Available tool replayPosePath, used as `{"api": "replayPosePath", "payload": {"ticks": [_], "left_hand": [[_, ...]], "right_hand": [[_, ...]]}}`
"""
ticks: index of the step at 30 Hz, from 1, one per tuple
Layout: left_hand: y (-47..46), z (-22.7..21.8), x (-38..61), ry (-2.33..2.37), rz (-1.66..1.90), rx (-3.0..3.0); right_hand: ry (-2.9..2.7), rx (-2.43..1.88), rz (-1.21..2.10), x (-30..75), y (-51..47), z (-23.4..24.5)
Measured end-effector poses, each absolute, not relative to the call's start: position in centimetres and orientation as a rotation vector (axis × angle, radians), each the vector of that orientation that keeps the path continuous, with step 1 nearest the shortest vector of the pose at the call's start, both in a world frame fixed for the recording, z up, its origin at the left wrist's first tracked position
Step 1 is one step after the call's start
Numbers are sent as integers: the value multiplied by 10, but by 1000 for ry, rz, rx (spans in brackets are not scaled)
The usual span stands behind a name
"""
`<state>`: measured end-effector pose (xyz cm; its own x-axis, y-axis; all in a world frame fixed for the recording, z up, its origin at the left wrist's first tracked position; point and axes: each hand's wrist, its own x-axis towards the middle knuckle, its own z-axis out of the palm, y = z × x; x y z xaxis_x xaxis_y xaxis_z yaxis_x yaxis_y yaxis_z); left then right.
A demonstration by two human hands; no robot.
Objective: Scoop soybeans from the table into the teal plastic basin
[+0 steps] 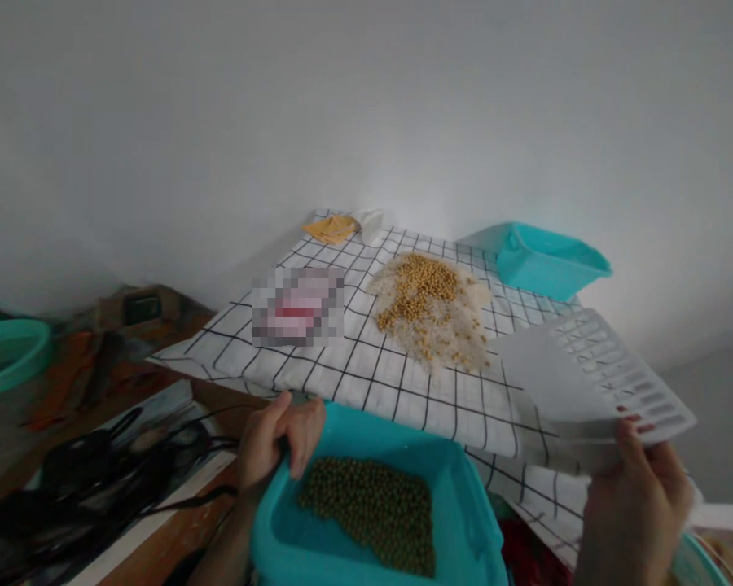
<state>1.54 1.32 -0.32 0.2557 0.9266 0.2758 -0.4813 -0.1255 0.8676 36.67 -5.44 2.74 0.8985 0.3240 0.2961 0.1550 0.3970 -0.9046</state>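
Left hand [281,443]: fingers curled closed over the rim of the teal tub [476,505], green beans [372,513] just right of them. Right hand [635,505]: fingers clamped on the white slotted tray [586,366], which extends away-left from them. Soybean pile [427,305] lies just past the tray's far edge, so the right hand is nearer.

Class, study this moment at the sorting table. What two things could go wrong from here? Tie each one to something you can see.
1. The left hand grips the teal basin by one rim only. It could tilt and spill the green beans.
2. The right hand holds the white slotted tray by one edge, close to the pile of soybeans and rice. A swing might scatter the pile across the checked cloth.
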Motion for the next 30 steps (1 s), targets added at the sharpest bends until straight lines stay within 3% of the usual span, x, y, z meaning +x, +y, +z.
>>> {"api": "replayPosePath", "payload": {"ticks": [7,17,30], "left_hand": [[24,-11,10,373,1216,1226],[5,0,41,511,1212,1093],[7,-2,59,486,1208,1051]], "right_hand": [[-557,-1157,172,385,-43,26],[-722,-1250,234,384,-38,17],[-588,-1220,309,379,-56,25]]}}
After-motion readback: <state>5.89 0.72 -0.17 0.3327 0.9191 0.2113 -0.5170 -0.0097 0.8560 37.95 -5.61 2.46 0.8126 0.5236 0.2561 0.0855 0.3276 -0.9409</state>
